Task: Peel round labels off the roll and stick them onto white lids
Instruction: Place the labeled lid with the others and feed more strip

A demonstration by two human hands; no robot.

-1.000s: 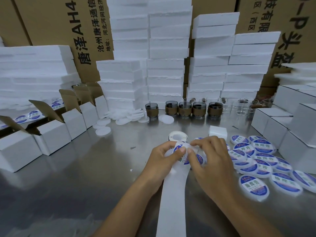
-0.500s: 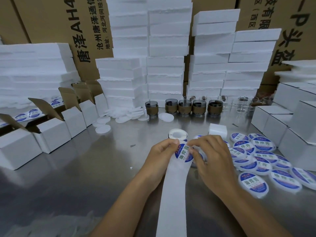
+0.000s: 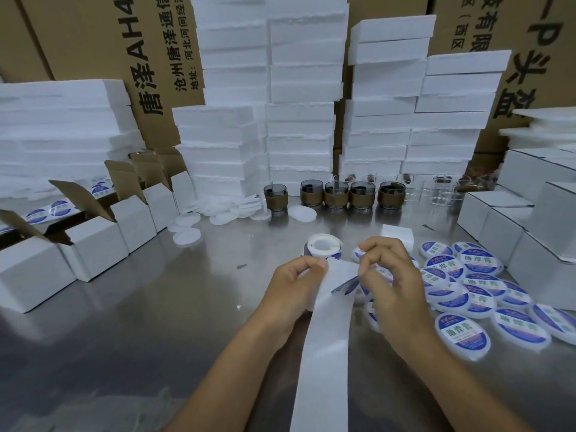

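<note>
Work at the steel table point(image 3: 124, 322): your left hand point(image 3: 291, 286) pinches the top of the backing strip point(image 3: 324, 353), fingers curled, while your right hand point(image 3: 394, 286) pinches the edge of a blue round label point(image 3: 344, 286), partly lifted off the strip. The label roll point(image 3: 322, 248) sits at twelve o'clock from your hands. Labelled lids point(image 3: 461, 335) spread at three o'clock, plain white lids point(image 3: 187, 236) at ten o'clock.

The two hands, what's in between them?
Head view: the white backing strip runs between left hand and right hand, a blue label half peeled off.
</note>
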